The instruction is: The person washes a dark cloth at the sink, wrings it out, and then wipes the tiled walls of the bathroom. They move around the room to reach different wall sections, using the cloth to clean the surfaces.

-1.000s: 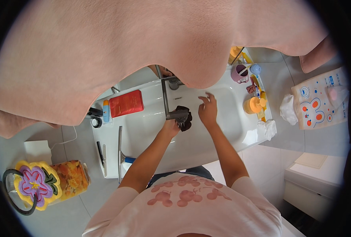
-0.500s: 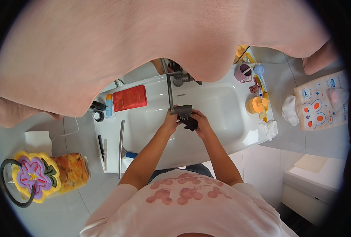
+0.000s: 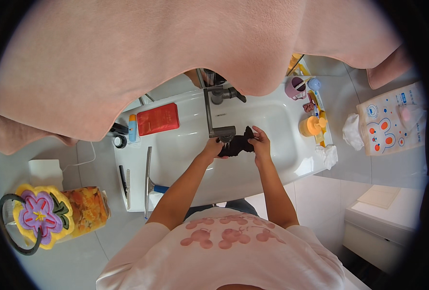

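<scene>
Between my two hands a small dark cloth (image 3: 237,146) is stretched out over the white basin (image 3: 271,126). My left hand (image 3: 213,149) grips its left end, close under the spout of the grey faucet (image 3: 222,132), where water seems to run onto the fabric. My right hand (image 3: 260,143) pinches the other end, with one finger raised. What kind of cloth piece it is, I cannot make out. The spout hides part of my left fingers.
A red box (image 3: 158,119) and a blue tube (image 3: 133,128) lie on the basin's left ledge, near a squeegee (image 3: 149,181). Along the right ledge stand a purple cup (image 3: 295,89), an orange pump bottle (image 3: 311,126) and crumpled tissue (image 3: 327,155).
My right hand has moved to the right, away from my left. The bunched dark cloth is now spread between them.
</scene>
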`<action>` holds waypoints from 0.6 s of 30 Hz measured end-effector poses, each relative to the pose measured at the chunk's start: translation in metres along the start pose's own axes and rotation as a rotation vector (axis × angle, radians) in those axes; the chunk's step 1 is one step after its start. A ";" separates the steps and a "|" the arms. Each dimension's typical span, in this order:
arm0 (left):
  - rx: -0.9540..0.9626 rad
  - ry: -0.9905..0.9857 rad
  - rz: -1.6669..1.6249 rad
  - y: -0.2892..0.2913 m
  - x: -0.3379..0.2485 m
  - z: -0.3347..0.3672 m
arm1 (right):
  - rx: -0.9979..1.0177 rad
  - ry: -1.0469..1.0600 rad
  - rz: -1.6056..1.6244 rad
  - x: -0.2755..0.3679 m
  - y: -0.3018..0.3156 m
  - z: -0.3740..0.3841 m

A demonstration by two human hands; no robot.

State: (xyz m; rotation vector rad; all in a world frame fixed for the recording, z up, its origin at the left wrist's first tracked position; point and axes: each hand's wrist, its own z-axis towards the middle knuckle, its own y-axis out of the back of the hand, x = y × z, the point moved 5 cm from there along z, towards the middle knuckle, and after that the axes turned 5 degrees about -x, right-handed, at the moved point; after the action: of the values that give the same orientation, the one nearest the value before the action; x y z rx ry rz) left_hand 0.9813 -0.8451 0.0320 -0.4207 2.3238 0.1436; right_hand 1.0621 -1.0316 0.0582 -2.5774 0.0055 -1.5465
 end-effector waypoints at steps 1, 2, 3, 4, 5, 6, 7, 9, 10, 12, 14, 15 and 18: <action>-0.050 0.018 0.010 0.003 0.000 -0.002 | -0.041 0.023 -0.020 -0.001 0.004 0.002; -0.096 -0.049 0.029 0.007 -0.005 -0.004 | -0.051 0.020 -0.043 -0.002 0.007 0.003; -0.134 -0.072 0.025 0.010 -0.007 -0.006 | -0.060 0.016 -0.066 -0.004 0.010 0.004; -0.153 -0.093 -0.012 0.013 -0.010 -0.007 | -0.069 0.012 -0.087 -0.006 0.011 0.005; -0.208 -0.180 0.109 0.017 -0.016 -0.009 | -0.086 -0.011 -0.084 -0.010 0.012 0.007; -0.244 -0.264 0.195 0.019 -0.021 -0.012 | -0.103 -0.036 -0.083 -0.014 0.012 0.007; -0.290 -0.322 0.274 0.020 -0.025 -0.015 | -0.125 -0.069 -0.073 -0.018 0.012 0.007; -0.283 -0.324 0.144 0.018 -0.027 -0.017 | -0.116 -0.055 -0.186 -0.025 0.006 0.004; -0.285 -0.291 0.073 0.016 -0.026 -0.018 | -0.145 -0.086 -0.245 -0.029 0.005 0.002; -0.218 -0.276 0.001 0.008 -0.027 -0.020 | -0.108 -0.248 -0.240 -0.043 -0.004 -0.005; -0.129 -0.298 -0.025 0.001 -0.028 -0.026 | -0.025 -0.433 -0.064 -0.055 -0.015 -0.014; -0.074 -0.338 -0.017 -0.002 -0.029 -0.030 | 0.002 -0.570 0.139 -0.062 -0.022 -0.017; -0.017 -0.344 0.162 -0.006 -0.027 -0.042 | 0.072 -0.735 0.446 -0.073 -0.039 -0.019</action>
State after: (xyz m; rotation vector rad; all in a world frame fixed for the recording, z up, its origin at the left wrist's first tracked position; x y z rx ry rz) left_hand 0.9727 -0.8536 0.0808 -0.1961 2.0152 0.2907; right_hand 1.0087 -0.9893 0.0078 -2.6710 0.4036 -0.4106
